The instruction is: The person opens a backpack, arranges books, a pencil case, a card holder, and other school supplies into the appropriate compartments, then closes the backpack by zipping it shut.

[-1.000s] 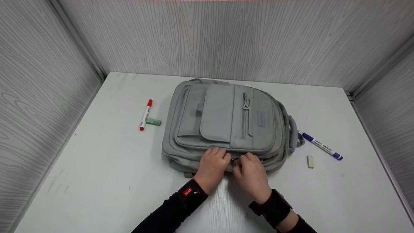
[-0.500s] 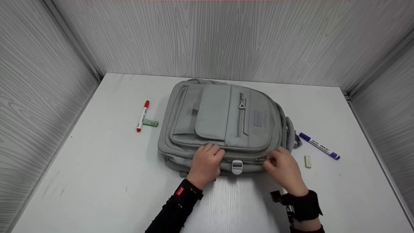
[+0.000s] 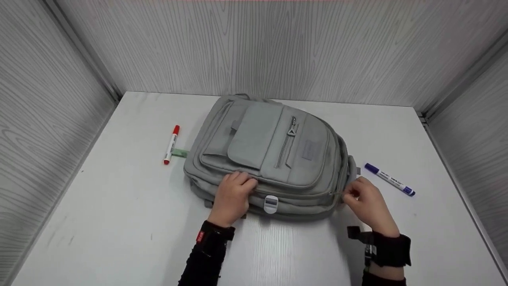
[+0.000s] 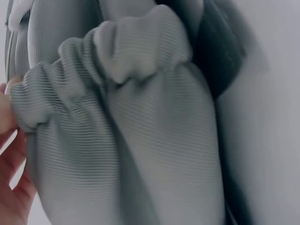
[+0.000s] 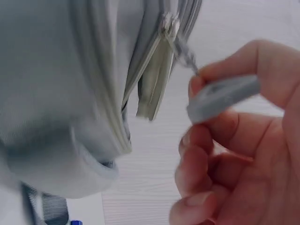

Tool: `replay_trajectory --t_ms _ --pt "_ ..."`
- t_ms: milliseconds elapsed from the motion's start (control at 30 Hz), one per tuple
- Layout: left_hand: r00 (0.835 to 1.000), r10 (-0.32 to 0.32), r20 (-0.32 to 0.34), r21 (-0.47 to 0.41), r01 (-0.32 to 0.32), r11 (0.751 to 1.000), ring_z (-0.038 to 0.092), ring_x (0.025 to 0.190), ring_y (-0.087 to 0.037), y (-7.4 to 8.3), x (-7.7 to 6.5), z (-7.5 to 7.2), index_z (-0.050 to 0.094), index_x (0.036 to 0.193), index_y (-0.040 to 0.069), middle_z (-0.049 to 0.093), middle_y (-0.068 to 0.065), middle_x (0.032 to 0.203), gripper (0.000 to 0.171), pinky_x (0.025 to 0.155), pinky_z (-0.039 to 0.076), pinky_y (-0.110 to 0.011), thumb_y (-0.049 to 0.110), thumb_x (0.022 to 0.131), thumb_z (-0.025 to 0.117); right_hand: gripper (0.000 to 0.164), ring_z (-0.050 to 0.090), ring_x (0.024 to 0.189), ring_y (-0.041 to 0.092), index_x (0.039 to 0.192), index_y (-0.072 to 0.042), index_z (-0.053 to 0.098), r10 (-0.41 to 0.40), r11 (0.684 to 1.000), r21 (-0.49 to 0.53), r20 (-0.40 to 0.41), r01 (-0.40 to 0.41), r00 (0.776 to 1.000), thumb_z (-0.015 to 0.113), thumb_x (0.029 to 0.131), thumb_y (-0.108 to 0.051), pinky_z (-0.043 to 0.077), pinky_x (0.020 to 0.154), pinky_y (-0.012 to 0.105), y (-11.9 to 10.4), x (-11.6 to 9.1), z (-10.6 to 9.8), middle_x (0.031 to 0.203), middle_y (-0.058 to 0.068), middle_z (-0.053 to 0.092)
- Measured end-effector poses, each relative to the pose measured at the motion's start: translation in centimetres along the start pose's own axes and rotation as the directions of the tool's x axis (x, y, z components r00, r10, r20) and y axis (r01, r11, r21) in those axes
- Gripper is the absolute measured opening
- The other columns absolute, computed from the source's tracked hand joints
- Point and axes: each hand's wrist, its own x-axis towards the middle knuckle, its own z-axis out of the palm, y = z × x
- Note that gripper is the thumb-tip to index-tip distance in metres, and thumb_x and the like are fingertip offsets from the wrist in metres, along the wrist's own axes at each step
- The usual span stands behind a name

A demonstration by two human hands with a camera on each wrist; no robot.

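Note:
A grey backpack (image 3: pixel 248 137) lies front side up on the white table, turned slightly askew. My left hand (image 3: pixel 233 198) grips its near side edge; in the left wrist view, fingers (image 4: pixel 10 154) show beside the elasticated side pocket (image 4: pixel 164 122). At the top end of the bag, my right hand (image 3: pixel 369 204) pinches a grey zipper pull (image 5: pixel 222 97) between thumb and finger. The pull's metal slider (image 5: pixel 168 24) sits on the zipper track, and the zipper's two sides stand apart below it in the right wrist view. A white buckle (image 3: pixel 271 204) hangs on the near side.
Left of the bag, a red-capped marker (image 3: pixel 171 145) lies against a green block (image 3: pixel 180 153), partly covered by the backpack. A blue-capped marker (image 3: pixel 389 179) lies right of the bag, beyond my right hand. Wood-grained panels (image 3: pixel 262 47) enclose the table's back and sides.
My right hand has pulled the zipper pull rightward along the near side to the bag's top corner. The backpack has turned and shifted left; my right hand now covers the small pale block's spot.

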Motion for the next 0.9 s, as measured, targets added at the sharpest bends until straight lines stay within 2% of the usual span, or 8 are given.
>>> replay_trajectory --t_ms 100,267,433,500,567,667,800,900 --pt "1.0 -0.028 0.003 -0.029 0.029 0.999 0.055 0.076 -0.019 -0.8 -0.2 -0.5 0.061 0.078 0.015 0.057 0.0 0.082 0.016 0.067 0.042 -0.032 0.003 0.083 0.07 0.014 0.046 0.074 0.011 0.075 -0.008 0.062 -0.021 1.0 0.008 0.029 0.02 0.999 0.058 0.085 0.002 0.04 0.068 0.023 0.0 0.1 -0.3 0.083 0.004 0.053" --pt "0.997 -0.075 0.014 -0.038 0.075 0.996 0.05 0.076 -0.02 -1.5 -0.4 -1.0 0.065 0.079 0.015 0.054 -0.001 0.082 0.018 0.067 0.041 -0.032 -0.002 0.078 0.071 0.015 0.049 0.076 0.01 0.076 -0.009 0.064 -0.05 0.999 0.003 0.073 0.05 0.996 0.059 0.086 0.002 0.043 0.07 0.023 0.0 0.3 -0.7 0.085 0.005 0.056" --pt "0.985 -0.158 0.066 -0.031 0.161 0.987 0.049 0.076 -0.021 -0.3 -0.5 -1.4 0.064 0.078 0.012 0.053 -0.003 0.082 0.019 0.07 0.043 -0.034 -0.004 0.076 0.074 0.016 0.048 0.073 0.01 0.074 -0.008 0.064 -0.067 0.998 0.011 0.11 0.066 0.992 0.058 0.085 0.003 0.042 0.067 0.022 -0.3 0.6 -0.9 0.083 0.004 0.056" --pt "0.98 -0.181 0.088 -0.026 0.184 0.983 0.051 0.077 -0.021 0.9 -0.3 -1.7 0.065 0.078 0.01 0.054 -0.004 0.082 0.02 0.071 0.045 -0.035 -0.007 0.073 0.072 0.016 0.049 0.074 0.01 0.074 -0.008 0.064 -0.069 0.998 0.007 0.113 0.069 0.991 0.059 0.084 0.002 0.043 0.068 0.023 -0.5 0.6 -0.8 0.083 0.004 0.056" --pt "0.98 -0.17 0.104 -0.034 0.175 0.984 0.051 0.078 -0.02 2.5 0.0 -2.1 0.065 0.08 0.009 0.054 -0.004 0.082 0.022 0.071 0.046 -0.034 -0.011 0.071 0.068 0.016 0.05 0.075 0.011 0.073 -0.009 0.063 -0.068 0.998 0.002 0.111 0.068 0.991 0.059 0.084 0.002 0.044 0.07 0.024 -0.7 0.6 -0.8 0.083 0.005 0.056" --pt "0.991 -0.098 0.092 -0.044 0.103 0.994 0.051 0.077 -0.017 5.5 0.8 -1.8 0.067 0.081 0.011 0.056 -0.002 0.082 0.023 0.069 0.046 -0.031 -0.009 0.07 0.067 0.015 0.052 0.077 0.013 0.073 -0.009 0.062 -0.073 0.997 -0.005 0.105 0.074 0.992 0.059 0.083 0.002 0.046 0.072 0.025 -1.0 0.7 -0.8 0.084 0.006 0.057" --pt "0.995 -0.002 0.101 0.013 0.001 1.0 0.055 0.076 -0.013 9.5 2.1 0.2 0.068 0.084 0.015 0.059 0.002 0.083 0.016 0.065 0.044 -0.025 0.001 0.076 0.071 0.015 0.053 0.077 0.013 0.072 -0.008 0.061 -0.083 0.996 -0.008 0.098 0.084 0.992 0.06 0.083 0.002 0.046 0.071 0.024 -1.1 0.8 -0.9 0.084 0.006 0.058" --pt "0.994 0.012 0.106 0.101 -0.022 0.995 0.059 0.076 -0.01 11.9 2.6 2.1 0.071 0.088 0.017 0.063 0.005 0.084 0.015 0.063 0.045 -0.022 0.007 0.077 0.075 0.017 0.052 0.075 0.011 0.071 -0.009 0.061 -0.09 0.996 -0.011 0.103 0.091 0.991 0.061 0.083 0.002 0.046 0.069 0.023 -1.0 0.7 -0.9 0.083 0.005 0.058"
